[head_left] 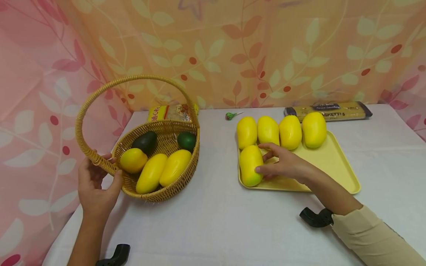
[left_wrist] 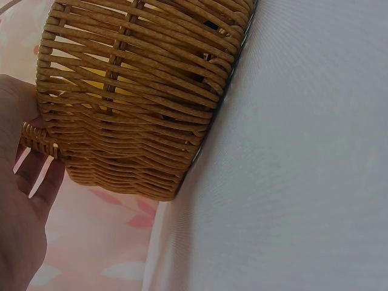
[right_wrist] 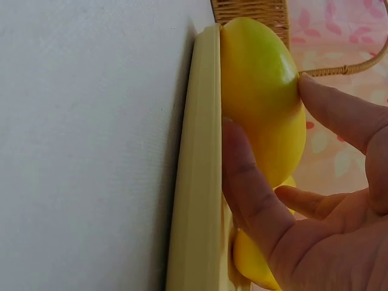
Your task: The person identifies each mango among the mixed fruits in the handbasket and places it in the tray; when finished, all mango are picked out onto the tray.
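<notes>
At the left of the head view, a wicker basket (head_left: 191, 166) with a tall arched handle stands on the table. My left hand (head_left: 98, 190) holds it where the handle meets the rim, thumb toward the inside and fingers behind the handle. In the basket lie two long yellow mangoes (head_left: 151, 173), a rounder yellow fruit (head_left: 134, 161), a dark avocado (head_left: 144, 142) and a dark green fruit (head_left: 186, 141). My right hand (head_left: 283, 162) holds a yellow mango (head_left: 250, 166) between thumb and fingers at the front left corner of a yellow tray (head_left: 332, 170).
Several more mangoes (head_left: 290, 132) stand in a row along the tray's back edge. Behind them lies a spaghetti pack (head_left: 336, 111). A green lollipop (head_left: 230, 116) is at the table's back, and a yellow food packet (head_left: 171, 112) sits behind the basket. Patterned curtains (head_left: 216, 55) border the table.
</notes>
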A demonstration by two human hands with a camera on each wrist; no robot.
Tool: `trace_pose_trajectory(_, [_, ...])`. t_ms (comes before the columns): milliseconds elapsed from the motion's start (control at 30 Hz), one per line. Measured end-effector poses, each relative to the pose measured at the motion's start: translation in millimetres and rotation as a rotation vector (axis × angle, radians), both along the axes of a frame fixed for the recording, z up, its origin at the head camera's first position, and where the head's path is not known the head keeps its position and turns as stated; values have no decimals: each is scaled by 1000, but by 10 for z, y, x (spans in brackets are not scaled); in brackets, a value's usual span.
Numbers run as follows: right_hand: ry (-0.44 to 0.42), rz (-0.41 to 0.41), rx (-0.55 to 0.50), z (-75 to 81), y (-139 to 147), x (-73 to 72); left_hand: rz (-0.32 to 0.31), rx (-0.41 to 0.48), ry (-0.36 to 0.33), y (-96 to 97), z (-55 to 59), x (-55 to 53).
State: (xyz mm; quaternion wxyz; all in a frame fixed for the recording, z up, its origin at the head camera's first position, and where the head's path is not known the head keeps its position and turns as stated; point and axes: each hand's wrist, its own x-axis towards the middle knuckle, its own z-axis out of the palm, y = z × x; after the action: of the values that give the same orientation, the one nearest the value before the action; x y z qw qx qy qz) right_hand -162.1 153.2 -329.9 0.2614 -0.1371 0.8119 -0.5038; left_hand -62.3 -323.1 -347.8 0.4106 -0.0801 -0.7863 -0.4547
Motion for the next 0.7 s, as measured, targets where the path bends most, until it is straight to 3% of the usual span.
trace_pose_trajectory(700, [-22,-13,-11,-6,13,-6,18,-16,-1,16,9,2])
